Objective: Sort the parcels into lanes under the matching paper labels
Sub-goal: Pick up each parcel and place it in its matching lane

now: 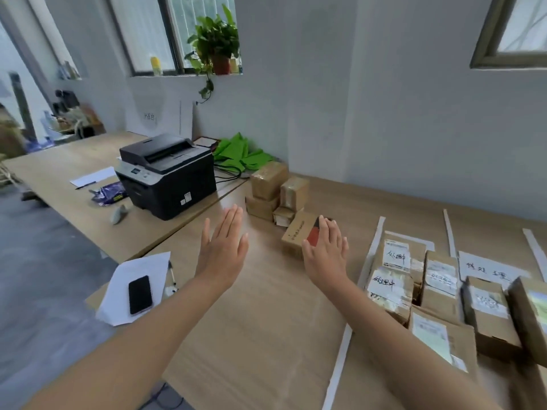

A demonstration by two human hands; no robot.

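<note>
Hovering over the table, left hand flat and empty, right hand laid flat on a cardboard parcel

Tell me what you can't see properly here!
Head view:
- Writing on the paper label: too blurred to read.
- The parcel with the red patch: near side hidden behind the right hand.
- The rightmost parcel: cut off by the right edge.
</note>
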